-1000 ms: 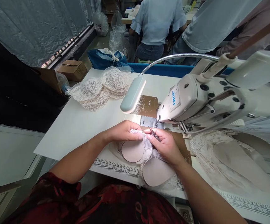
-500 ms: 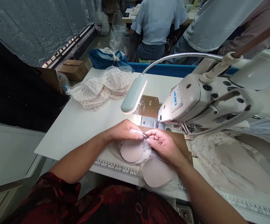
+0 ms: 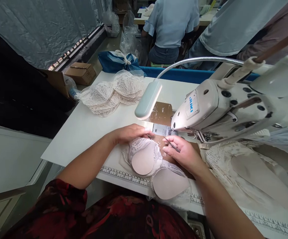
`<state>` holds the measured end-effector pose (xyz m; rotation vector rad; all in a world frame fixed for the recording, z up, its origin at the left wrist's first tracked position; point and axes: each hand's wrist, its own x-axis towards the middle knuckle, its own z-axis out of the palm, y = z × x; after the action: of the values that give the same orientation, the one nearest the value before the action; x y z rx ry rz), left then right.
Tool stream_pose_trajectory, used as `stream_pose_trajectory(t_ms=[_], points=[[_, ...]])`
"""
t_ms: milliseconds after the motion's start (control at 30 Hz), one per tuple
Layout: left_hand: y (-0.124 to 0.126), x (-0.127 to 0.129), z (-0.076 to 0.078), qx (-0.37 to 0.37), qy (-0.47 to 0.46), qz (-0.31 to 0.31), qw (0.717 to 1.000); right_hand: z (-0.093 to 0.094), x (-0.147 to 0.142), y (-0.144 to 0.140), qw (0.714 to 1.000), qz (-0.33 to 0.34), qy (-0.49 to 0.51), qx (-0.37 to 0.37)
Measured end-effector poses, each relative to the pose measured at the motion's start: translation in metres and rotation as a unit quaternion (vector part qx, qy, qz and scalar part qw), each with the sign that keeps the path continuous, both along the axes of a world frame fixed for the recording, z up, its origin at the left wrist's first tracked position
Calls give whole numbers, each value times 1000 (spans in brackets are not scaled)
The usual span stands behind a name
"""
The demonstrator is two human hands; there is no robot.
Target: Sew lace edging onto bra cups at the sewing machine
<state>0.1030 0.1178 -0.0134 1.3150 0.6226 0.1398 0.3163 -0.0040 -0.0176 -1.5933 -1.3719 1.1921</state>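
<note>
both hands have parted since before. left hand (image 3: 129, 133) presses flat, released, on the beige lace padded bra cup (image 3: 144, 158). right hand (image 3: 181, 153) grasps small metal tweezers (image 3: 171, 145).
</note>
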Motion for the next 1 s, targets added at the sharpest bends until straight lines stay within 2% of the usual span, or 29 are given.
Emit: stream_pose_trajectory(t_ms=[133,267,333,400,500,567,667,733,800,867,933,1000], points=[[14,-15,-3,-133,-8,21,991,18,24,-17,975,39,-209,-67],[19,-20,0,-127,0,25,992,21,40,-50,945,119,-282,-112],[18,-21,3,-112,3,21,993,16,40,-69,936,142,-293,-132],[16,-21,5,-85,8,23,996,11,36,-84,939,142,-283,-133],[9,-19,4,30,24,12,999,7,25,-94,958,98,-259,-72],[0,-15,5,124,54,-44,990,10,19,-92,963,40,-267,-7],[-16,-11,13,252,111,-135,952,21,8,-78,961,-30,-273,26],[-24,-16,24,344,151,-142,916,29,-4,-62,965,-40,-257,32],[-27,-29,38,424,180,-127,878,36,-21,-43,969,-27,-237,67],[-23,-48,53,485,203,-93,846,40,-43,-20,975,17,-198,99],[-12,-68,68,531,223,-8,818,42,-66,6,981,80,-144,100],[5,-87,83,579,222,126,775,43,-87,36,982,62,-105,143]])
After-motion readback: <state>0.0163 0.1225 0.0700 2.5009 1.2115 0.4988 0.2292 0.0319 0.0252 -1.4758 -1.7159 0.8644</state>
